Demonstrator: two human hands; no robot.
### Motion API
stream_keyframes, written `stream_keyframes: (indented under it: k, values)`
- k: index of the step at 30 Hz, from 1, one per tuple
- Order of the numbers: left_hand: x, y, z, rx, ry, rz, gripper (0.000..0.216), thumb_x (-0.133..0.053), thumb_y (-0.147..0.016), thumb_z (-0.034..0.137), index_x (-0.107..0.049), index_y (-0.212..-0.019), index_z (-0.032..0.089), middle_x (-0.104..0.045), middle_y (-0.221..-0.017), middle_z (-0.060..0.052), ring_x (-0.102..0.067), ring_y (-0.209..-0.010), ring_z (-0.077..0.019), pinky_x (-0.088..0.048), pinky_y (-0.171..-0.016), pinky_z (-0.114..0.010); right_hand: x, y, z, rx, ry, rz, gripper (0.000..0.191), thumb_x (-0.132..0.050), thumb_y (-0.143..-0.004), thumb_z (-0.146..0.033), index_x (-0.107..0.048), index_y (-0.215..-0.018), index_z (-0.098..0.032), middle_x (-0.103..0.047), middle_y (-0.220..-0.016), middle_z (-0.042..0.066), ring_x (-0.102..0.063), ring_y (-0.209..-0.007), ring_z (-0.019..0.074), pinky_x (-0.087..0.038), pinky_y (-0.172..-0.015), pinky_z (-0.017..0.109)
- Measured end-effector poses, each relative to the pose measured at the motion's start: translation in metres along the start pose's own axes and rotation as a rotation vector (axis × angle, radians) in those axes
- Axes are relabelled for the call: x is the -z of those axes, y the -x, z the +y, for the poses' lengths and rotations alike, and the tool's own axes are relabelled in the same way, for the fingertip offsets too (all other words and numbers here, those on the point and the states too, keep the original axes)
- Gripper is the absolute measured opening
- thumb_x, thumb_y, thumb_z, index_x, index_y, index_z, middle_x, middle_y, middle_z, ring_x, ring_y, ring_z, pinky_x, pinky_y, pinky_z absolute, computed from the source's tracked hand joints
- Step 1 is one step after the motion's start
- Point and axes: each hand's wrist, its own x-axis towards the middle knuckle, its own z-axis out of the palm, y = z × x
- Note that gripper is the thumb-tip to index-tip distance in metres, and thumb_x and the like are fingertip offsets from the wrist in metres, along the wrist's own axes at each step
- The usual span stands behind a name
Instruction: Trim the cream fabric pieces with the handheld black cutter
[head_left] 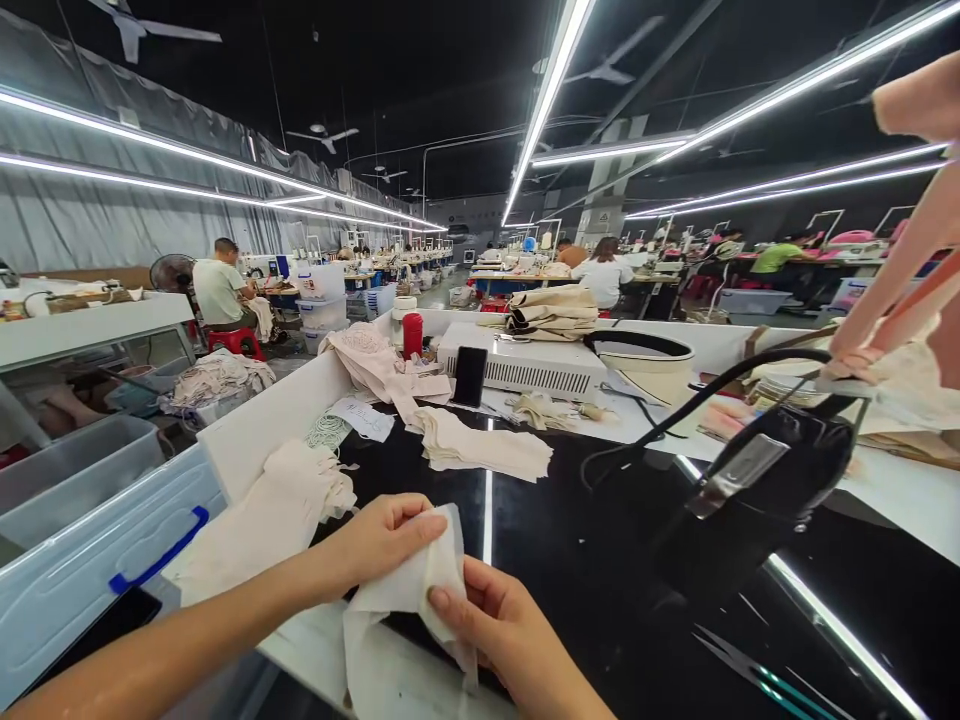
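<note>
Over the near edge of a glossy black work surface point(585, 570), both hands grip a piece of white fabric point(442, 580). My left hand point(390, 540) pinches its upper edge between thumb and fingers. Lower and to the right, my right hand point(499, 620) has its thumb pressed on the cloth, with fingers curled behind it. The fabric's lower part hangs down past the table edge. Beyond the hands lies a stack of cream fabric strips point(484, 445). More pale cloth pieces point(262, 520) are heaped left of my left forearm.
A black device with a metal plate point(739, 475) and cable stands right. Tweezers-like tools point(757, 670) lie at lower right. A phone point(470, 376) leans against a white box point(525, 360), near a red bottle point(412, 336). A blue-handled plastic bin point(97, 590) sits left. Several people work at machines behind.
</note>
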Motion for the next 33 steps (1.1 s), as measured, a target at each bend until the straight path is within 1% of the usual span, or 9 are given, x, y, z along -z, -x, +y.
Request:
stream_keyframes:
  k: [6,13,16,20,22,25,27,30,33]
  values:
    - [-0.003,-0.010,-0.001,0.020,-0.056,0.020,0.053,-0.056,-0.090,0.069,-0.051,-0.076,0.018,-0.040,-0.070,0.004,-0.032,-0.064,-0.0110,-0.026,-0.056,-0.023,0.008,0.009,0.002,-0.144,0.152,0.019,0.052,-0.085,-0.067,-0.064,-0.061,-0.075,-0.019,-0.033,-0.051,-0.011,-0.026,-0.045,0.0046,-0.024,-0.043,0.019]
    - [-0.015,-0.022,-0.011,0.026,-0.140,-0.033,0.050,-0.053,-0.090,0.066,-0.048,-0.073,0.019,-0.039,-0.069,0.004,-0.033,-0.064,-0.0119,-0.028,-0.057,-0.023,0.016,0.027,0.001,-0.185,0.209,0.066,0.047,-0.081,-0.071,-0.059,-0.055,-0.071,-0.020,-0.035,-0.056,-0.009,-0.027,-0.049,0.0052,-0.024,-0.044,0.019]
    - [-0.027,-0.030,-0.016,-0.003,-0.171,-0.098,0.044,-0.053,-0.092,0.058,-0.058,-0.076,0.017,-0.048,-0.071,0.003,-0.041,-0.067,-0.0129,-0.033,-0.061,-0.024,0.025,0.040,0.000,-0.230,0.331,0.075,0.039,-0.073,-0.078,-0.054,-0.053,-0.073,-0.021,-0.036,-0.053,-0.010,-0.026,-0.044,0.0057,-0.024,-0.041,0.020]
    - [-0.038,-0.041,-0.020,-0.059,-0.226,-0.159,0.037,-0.053,-0.095,0.048,-0.068,-0.082,0.017,-0.061,-0.078,0.001,-0.053,-0.075,-0.0160,-0.040,-0.068,-0.025,0.041,0.065,-0.004,-0.197,0.540,0.166,0.031,-0.065,-0.084,-0.040,-0.044,-0.068,-0.023,-0.038,-0.055,-0.008,-0.037,-0.048,0.0083,-0.028,-0.045,0.020]
    - [-0.041,-0.045,-0.020,-0.088,-0.249,-0.146,0.032,-0.053,-0.096,0.043,-0.072,-0.091,0.018,-0.067,-0.087,-0.001,-0.058,-0.083,-0.0188,-0.043,-0.075,-0.027,0.047,0.078,-0.006,-0.192,0.658,0.222,0.024,-0.060,-0.086,-0.035,-0.048,-0.070,-0.022,-0.042,-0.055,-0.007,-0.041,-0.051,0.0097,-0.029,-0.048,0.021]
    - [-0.045,-0.045,-0.017,-0.209,-0.390,-0.044,0.025,-0.053,-0.100,0.033,-0.073,-0.108,0.020,-0.071,-0.106,-0.003,-0.062,-0.099,-0.0214,-0.046,-0.089,-0.031,0.052,0.094,-0.004,-0.210,0.799,0.312,0.014,-0.056,-0.089,-0.034,-0.063,-0.082,-0.024,-0.050,-0.051,-0.006,-0.049,-0.050,0.0128,-0.031,-0.049,0.022]
    - [-0.048,-0.041,-0.016,-0.356,-0.566,0.004,0.023,-0.052,-0.103,0.027,-0.073,-0.109,0.020,-0.071,-0.107,-0.005,-0.063,-0.102,-0.0211,-0.047,-0.093,-0.033,0.054,0.102,-0.002,-0.191,0.859,0.380,0.017,-0.056,-0.088,-0.036,-0.069,-0.089,-0.025,-0.057,-0.051,-0.005,-0.052,-0.047,0.0140,-0.034,-0.049,0.023]
    - [-0.055,-0.030,-0.017,-0.594,-0.795,-0.041,0.023,-0.049,-0.107,0.023,-0.072,-0.105,0.019,-0.071,-0.103,-0.005,-0.064,-0.098,-0.0198,-0.050,-0.090,-0.032,0.062,0.113,-0.004,-0.175,0.934,0.429,0.025,-0.058,-0.088,-0.043,-0.074,-0.099,-0.028,-0.065,-0.057,-0.004,-0.055,-0.044,0.0149,-0.040,-0.051,0.026]
    - [-0.066,-0.020,-0.021,-0.749,-0.932,-0.109,0.019,-0.051,-0.107,0.021,-0.069,-0.104,0.019,-0.071,-0.100,-0.004,-0.065,-0.095,-0.0186,-0.052,-0.086,-0.031,0.083,0.121,-0.017,-0.225,0.960,0.449,0.032,-0.057,-0.089,-0.051,-0.073,-0.108,-0.031,-0.071,-0.063,-0.003,-0.061,-0.048,0.0172,-0.044,-0.051,0.027]
